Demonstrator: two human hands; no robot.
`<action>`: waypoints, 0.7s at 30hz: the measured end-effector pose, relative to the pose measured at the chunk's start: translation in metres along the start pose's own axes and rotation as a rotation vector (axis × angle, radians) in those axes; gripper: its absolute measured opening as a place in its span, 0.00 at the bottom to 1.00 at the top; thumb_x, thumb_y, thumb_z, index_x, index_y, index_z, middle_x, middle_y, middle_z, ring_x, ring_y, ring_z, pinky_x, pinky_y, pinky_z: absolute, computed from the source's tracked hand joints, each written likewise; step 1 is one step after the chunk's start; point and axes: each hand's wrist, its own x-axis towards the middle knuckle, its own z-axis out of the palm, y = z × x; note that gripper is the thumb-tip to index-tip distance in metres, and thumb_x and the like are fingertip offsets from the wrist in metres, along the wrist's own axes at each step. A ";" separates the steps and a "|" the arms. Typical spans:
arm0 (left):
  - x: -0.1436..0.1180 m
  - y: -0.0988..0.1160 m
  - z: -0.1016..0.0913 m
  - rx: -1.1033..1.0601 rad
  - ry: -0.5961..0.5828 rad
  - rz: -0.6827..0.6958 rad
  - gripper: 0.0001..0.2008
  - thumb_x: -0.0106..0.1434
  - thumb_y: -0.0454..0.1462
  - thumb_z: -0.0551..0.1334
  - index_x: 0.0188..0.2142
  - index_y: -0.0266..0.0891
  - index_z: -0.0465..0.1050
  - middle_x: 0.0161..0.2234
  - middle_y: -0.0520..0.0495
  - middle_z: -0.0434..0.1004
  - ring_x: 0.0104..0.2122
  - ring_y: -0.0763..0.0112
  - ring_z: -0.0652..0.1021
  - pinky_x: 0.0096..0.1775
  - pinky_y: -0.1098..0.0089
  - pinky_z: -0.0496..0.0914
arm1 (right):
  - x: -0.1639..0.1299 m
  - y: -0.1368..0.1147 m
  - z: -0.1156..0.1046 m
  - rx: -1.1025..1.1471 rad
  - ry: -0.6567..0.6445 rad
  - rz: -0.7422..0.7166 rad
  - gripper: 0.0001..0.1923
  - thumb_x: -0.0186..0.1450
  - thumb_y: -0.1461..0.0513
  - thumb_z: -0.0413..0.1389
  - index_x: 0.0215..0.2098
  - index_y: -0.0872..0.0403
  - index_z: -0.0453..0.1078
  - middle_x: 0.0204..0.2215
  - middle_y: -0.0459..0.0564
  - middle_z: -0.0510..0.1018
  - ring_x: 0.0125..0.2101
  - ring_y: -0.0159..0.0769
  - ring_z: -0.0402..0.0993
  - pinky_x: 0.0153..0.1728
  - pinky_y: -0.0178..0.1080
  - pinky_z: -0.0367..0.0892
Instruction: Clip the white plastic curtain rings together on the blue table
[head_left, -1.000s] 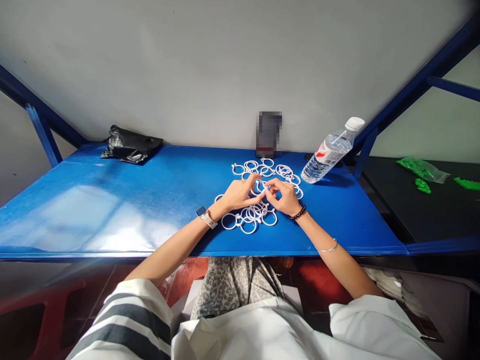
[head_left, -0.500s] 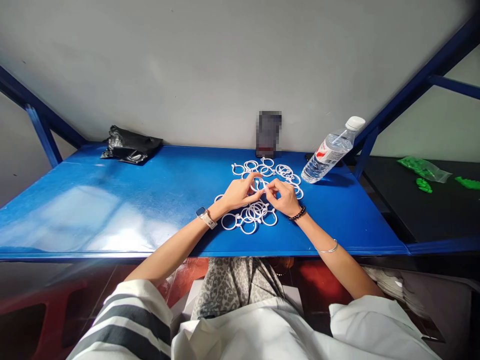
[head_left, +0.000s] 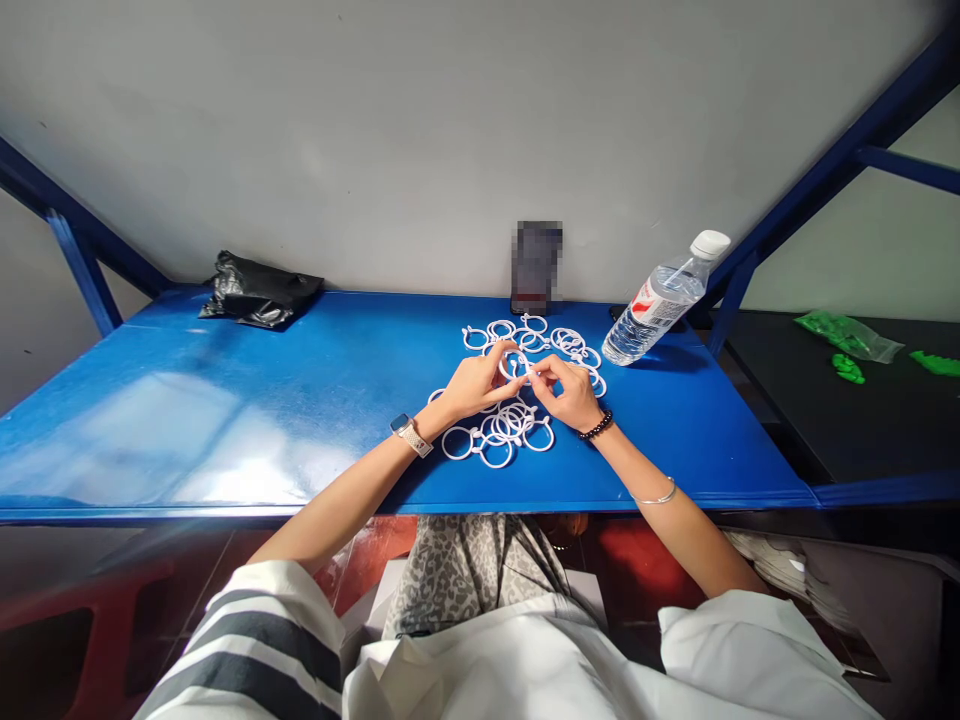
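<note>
Between my two hands, above the blue table, is a white plastic curtain ring with a small eyelet. My left hand holds it from the left, index finger curved over it and thumb below. From the right, my right hand pinches at the ring's near right side; what exactly lies between those fingertips is too small to make out. Several more white rings lie overlapping just in front of my hands. Another loose group of rings spreads behind them, partly hidden by my fingers.
A water bottle stands at the back right. Against the wall leans a dark, blurred-out phone-like object. A black plastic bag lies back left. Blue frame bars flank the table; green pieces in a clear bag lie on a dark surface rightward.
Both hands stay in nearly the same place on the ring. Only slight finger movement shows, with the left thumb and index finger a little further apart.
</note>
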 end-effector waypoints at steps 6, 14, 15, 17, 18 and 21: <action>0.001 -0.001 0.001 0.041 0.015 0.036 0.25 0.66 0.50 0.54 0.54 0.35 0.58 0.25 0.52 0.75 0.22 0.71 0.76 0.26 0.75 0.65 | 0.001 0.001 -0.001 0.233 -0.111 0.160 0.13 0.71 0.55 0.44 0.37 0.52 0.66 0.17 0.42 0.73 0.19 0.33 0.71 0.27 0.36 0.66; 0.000 -0.003 0.003 0.142 0.056 0.099 0.28 0.65 0.53 0.54 0.55 0.34 0.58 0.24 0.53 0.73 0.22 0.73 0.75 0.25 0.77 0.63 | 0.003 0.001 0.003 0.732 -0.160 0.404 0.21 0.68 0.45 0.47 0.28 0.51 0.64 0.19 0.44 0.73 0.20 0.34 0.69 0.23 0.38 0.67; 0.000 -0.004 0.003 0.156 0.062 0.110 0.28 0.65 0.53 0.54 0.55 0.34 0.58 0.24 0.54 0.73 0.21 0.74 0.75 0.25 0.77 0.62 | 0.003 0.001 0.003 0.772 -0.161 0.424 0.21 0.67 0.45 0.48 0.28 0.51 0.64 0.19 0.45 0.73 0.20 0.34 0.70 0.23 0.39 0.67; 0.000 -0.004 0.003 0.180 0.073 0.134 0.28 0.66 0.53 0.53 0.55 0.34 0.59 0.23 0.54 0.72 0.21 0.75 0.74 0.24 0.77 0.62 | 0.005 0.002 0.003 0.837 -0.187 0.463 0.20 0.66 0.45 0.50 0.27 0.51 0.64 0.20 0.45 0.73 0.21 0.34 0.70 0.23 0.39 0.68; 0.001 -0.005 0.003 0.191 0.079 0.148 0.28 0.66 0.53 0.53 0.55 0.34 0.59 0.23 0.54 0.72 0.20 0.75 0.74 0.24 0.77 0.61 | 0.005 0.002 0.003 0.868 -0.205 0.483 0.20 0.66 0.45 0.51 0.28 0.51 0.64 0.20 0.45 0.73 0.21 0.35 0.70 0.24 0.40 0.68; 0.001 -0.006 0.005 0.228 0.101 0.180 0.27 0.66 0.53 0.53 0.54 0.35 0.60 0.23 0.54 0.72 0.20 0.75 0.73 0.23 0.77 0.60 | 0.006 0.003 0.003 0.958 -0.246 0.546 0.18 0.65 0.46 0.53 0.28 0.51 0.64 0.20 0.45 0.73 0.21 0.35 0.71 0.24 0.39 0.69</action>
